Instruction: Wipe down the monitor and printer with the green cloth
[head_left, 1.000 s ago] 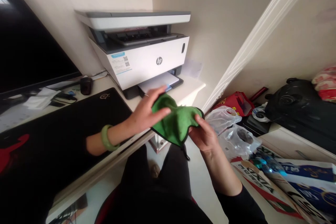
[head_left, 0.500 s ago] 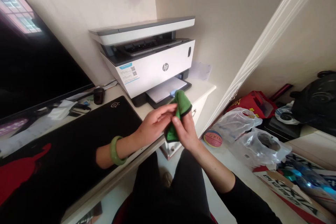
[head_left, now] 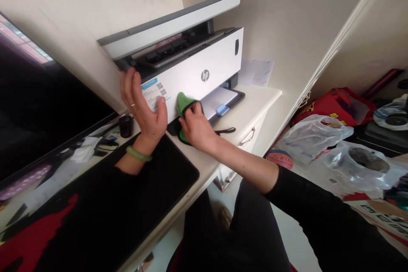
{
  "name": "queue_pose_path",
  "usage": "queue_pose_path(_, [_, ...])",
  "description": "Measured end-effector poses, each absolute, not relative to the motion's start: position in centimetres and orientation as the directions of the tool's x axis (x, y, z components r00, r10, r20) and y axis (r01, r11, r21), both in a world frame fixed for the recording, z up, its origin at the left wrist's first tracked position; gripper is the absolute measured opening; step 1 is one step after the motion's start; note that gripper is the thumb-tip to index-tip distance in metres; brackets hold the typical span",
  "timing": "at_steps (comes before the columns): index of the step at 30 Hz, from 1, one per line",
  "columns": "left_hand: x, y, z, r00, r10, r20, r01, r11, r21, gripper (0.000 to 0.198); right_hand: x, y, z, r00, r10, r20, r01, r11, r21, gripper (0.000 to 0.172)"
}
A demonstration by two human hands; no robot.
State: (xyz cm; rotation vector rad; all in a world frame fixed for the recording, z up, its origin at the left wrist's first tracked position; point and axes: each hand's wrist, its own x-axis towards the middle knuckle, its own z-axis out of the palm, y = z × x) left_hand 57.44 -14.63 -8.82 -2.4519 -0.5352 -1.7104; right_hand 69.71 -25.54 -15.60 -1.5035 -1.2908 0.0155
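A white printer (head_left: 191, 72) with a dark base and a raised top part stands at the back of the desk. My left hand (head_left: 143, 104), a green bangle at its wrist, rests with its fingers spread against the printer's left front corner, beside the label. Bunched in my right hand (head_left: 199, 129) is a green cloth (head_left: 185, 103) with a black edge, which touches the lower left of the printer's front. Paper lies in the printer's tray (head_left: 239, 98), behind a blue tab.
A black desk mat (head_left: 127, 204) lies before the printer, and a monitor (head_left: 41, 106) stands at the left. Drawers (head_left: 251, 136) are under the desk's right end. On the floor at the right are a ball (head_left: 280, 159) and plastic bags (head_left: 318, 136).
My hands have parted. The left one has moved up and left onto the printer's corner, and the right one has carried the cloth left to the printer's front. The view has shifted.
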Motion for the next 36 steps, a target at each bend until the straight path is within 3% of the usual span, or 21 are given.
queue_pose_path(7, [58.7,-13.6,-9.6,0.291,0.217,0.932,0.331,-0.937,0.115,0.08,71.2,-24.4,-15.4,0.549,0.67,0.499,0.63,0.06,-0.774,0.02])
queue_pose_path(13, [58.4,-14.5,-9.5,0.292,0.201,0.935,0.345,-0.934,0.092,0.074,70.6,-25.4,-15.5,0.441,0.723,0.532,0.61,0.193,-0.768,0.016])
queue_pose_path(17, [58.3,-14.5,-9.7,0.308,0.265,0.914,0.325,-0.932,0.161,0.077,71.4,-25.4,-14.4,0.543,0.7,0.463,0.596,0.067,-0.8,0.013])
queue_pose_path(22, [58.3,-14.3,-9.8,0.362,0.318,0.876,0.185,-0.946,0.267,0.081,72.3,-25.3,-14.1,0.481,0.737,0.475,0.607,0.111,-0.787,0.015])
queue_pose_path(27, [58.7,-13.5,-9.7,0.306,0.124,0.944,0.197,-0.978,0.065,0.093,73.3,-25.6,-13.3,0.57,0.696,0.436,0.603,0.006,-0.798,0.014])
queue_pose_path(32, [58.9,-13.6,-9.7,0.3,0.115,0.947,0.21,-0.976,0.052,0.087,72.8,-26.3,-12.5,0.504,0.776,0.379,0.635,-0.036,-0.771,0.014])
queue_pose_path(36, [58.9,-13.9,-9.6,0.293,0.047,0.955,0.188,-0.982,-0.01,0.082,73.1,-26.3,-12.5,0.57,0.726,0.385,0.616,-0.068,-0.784,0.017])
